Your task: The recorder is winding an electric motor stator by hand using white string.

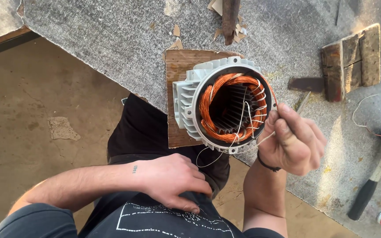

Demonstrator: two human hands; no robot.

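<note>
Your right hand (293, 140) is raised at the right rim of the motor stator (224, 104), wrist bent and knuckles turned outward, with the thumb and forefinger pressed together on a thin white tie cord (244, 115). That cord runs from your pinch across the copper winding (232, 108) inside the stator and loops down below its lower rim. A dark band circles that wrist.

Your left hand (173, 180) lies below the stator, forearm crossing your body from the left, palm down and fingers loosely curled against the dark cloth of your clothing; it grips nothing.

The stator, a grey finned housing with its open end facing up, sits on a wooden board (178, 70) at the near edge of the bench (111, 39), which is covered in grey felt.

To the right of the stator lies a block of weathered wood (351, 59), and farther right, near the bench's edge, a hammer (375, 176) with a dark grip. Above the stator, paper scraps (177, 37) are scattered.
</note>
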